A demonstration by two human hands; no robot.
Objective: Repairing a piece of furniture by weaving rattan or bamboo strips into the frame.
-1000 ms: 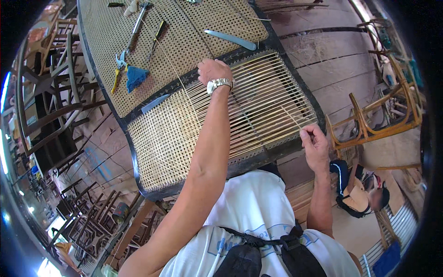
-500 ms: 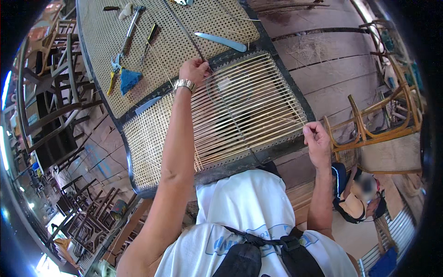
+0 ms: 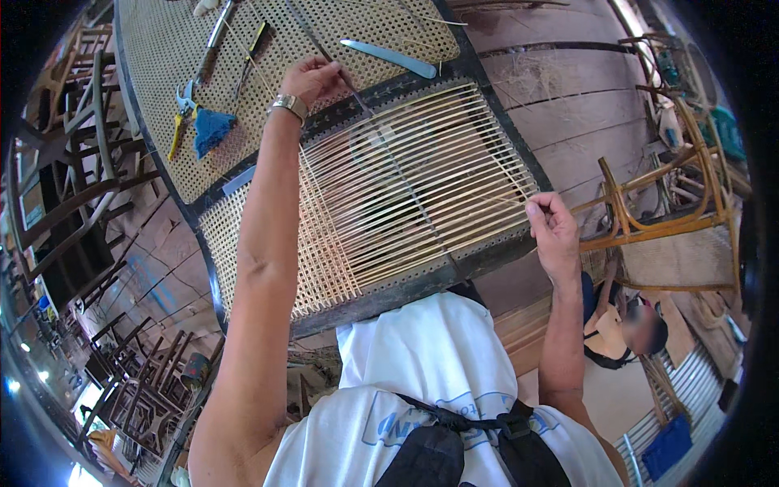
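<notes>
Left hand [image 3: 312, 81]: grip narrow, closed on a dark rod [image 3: 398, 166]. Rod slants across the strung cane strands [image 3: 454, 213] to the near rail of the black frame [image 3: 513, 136], just in front of the person. Right hand [image 3: 556, 235]: thumb and finger pinching 1 pale strand [image 3: 505, 200] at the frame's right edge. On the far woven panel [image 3: 174, 61]: 1 flat blade [image 3: 389, 58], 1 blue pad [image 3: 213, 132].

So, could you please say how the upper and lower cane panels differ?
The upper panel is mesh throughout its visible part; the lower panel has mesh left, open strands right. Even cut off, the upper panel looks larger than the lower panel. Both are pale cane with dark frames.
</notes>
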